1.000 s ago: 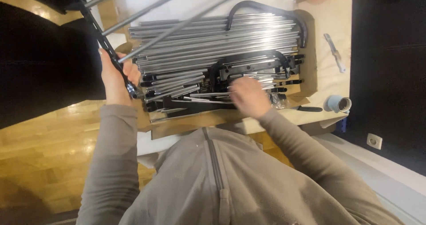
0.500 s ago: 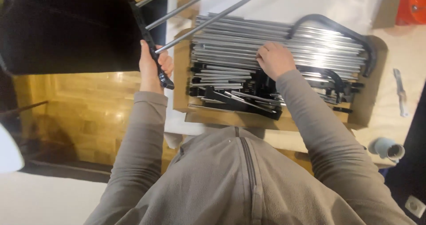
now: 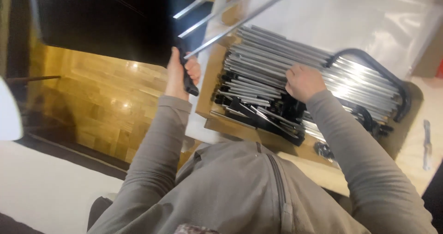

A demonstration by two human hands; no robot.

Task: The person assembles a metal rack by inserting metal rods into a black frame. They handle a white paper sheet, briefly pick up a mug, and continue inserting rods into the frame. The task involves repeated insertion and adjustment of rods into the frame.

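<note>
Beside open cardboard box: left hand clenched around black rod-frame bracket; right hand curled, pinching bundled silver metal tubes. Risk: long rods levering loose, bundle sliding.

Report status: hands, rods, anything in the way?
Left hand grips black end piece joining three metal rods. Right hand rests on rod bundle in cardboard box. Nothing blocking.

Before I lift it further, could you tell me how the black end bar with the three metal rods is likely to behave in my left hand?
The black end bar in the left hand will probably stay stiff: its three metal rods run straight. Gripped at one end, with the rods reaching out of frame, it may feel tip-heavy. The shiny rods could be slippery; the bar seems the safer grip.
</note>
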